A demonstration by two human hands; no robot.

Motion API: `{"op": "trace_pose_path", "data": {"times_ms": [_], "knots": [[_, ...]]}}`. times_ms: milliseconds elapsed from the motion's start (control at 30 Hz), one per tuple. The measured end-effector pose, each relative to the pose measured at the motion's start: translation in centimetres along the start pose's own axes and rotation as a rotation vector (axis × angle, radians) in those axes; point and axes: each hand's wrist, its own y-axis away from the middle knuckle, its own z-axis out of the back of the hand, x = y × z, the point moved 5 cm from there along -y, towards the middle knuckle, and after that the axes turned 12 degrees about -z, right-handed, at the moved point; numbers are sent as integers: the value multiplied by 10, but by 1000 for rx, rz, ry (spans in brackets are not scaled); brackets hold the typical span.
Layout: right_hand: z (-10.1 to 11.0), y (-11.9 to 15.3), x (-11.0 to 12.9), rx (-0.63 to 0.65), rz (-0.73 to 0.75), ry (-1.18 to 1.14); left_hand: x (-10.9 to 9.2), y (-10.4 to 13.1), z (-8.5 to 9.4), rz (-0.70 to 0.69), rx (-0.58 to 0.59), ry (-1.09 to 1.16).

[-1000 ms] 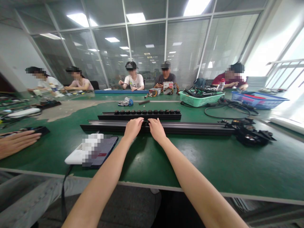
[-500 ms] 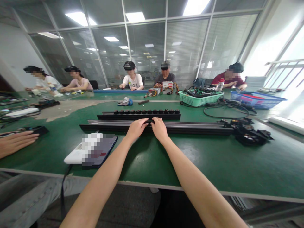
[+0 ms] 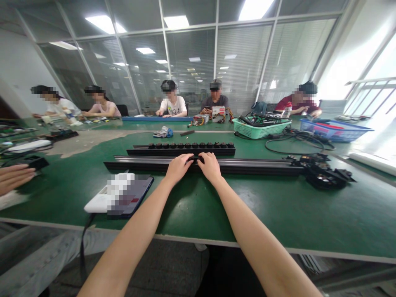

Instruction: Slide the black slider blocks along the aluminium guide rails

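Observation:
My left hand (image 3: 178, 167) and my right hand (image 3: 211, 166) meet at the middle of a long black rail (image 3: 260, 166). Between their fingertips is a small black part (image 3: 195, 159), sitting at the rail's top groove. Fingers of both hands are closed around it from either side, and they hide much of it. Just behind lies a shorter black rail (image 3: 182, 152) with a row of several round black parts (image 3: 194, 145) along its top. Loose black parts (image 3: 328, 175) are heaped by the long rail's right end.
A white device (image 3: 99, 199) and a phone (image 3: 140, 196) lie at front left. Another person's hand (image 3: 15, 177) is at the left edge. Farther back are a green basket (image 3: 260, 131), a blue basket (image 3: 337, 134), cables (image 3: 297, 144) and a cloth (image 3: 163, 132). Several people sit across the table.
My right hand has shifted slightly to the right, its fingers more bent; my left hand stays in place. The neighbour's hand at the left has drawn back leftward along with a black object.

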Motion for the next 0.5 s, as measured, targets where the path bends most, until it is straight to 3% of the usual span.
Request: {"op": "trace_pose_path", "data": {"times_ms": [500], "knots": [[7,2,-4,5,-59,-16,6,-1,-3,-42,-51,107]]}}
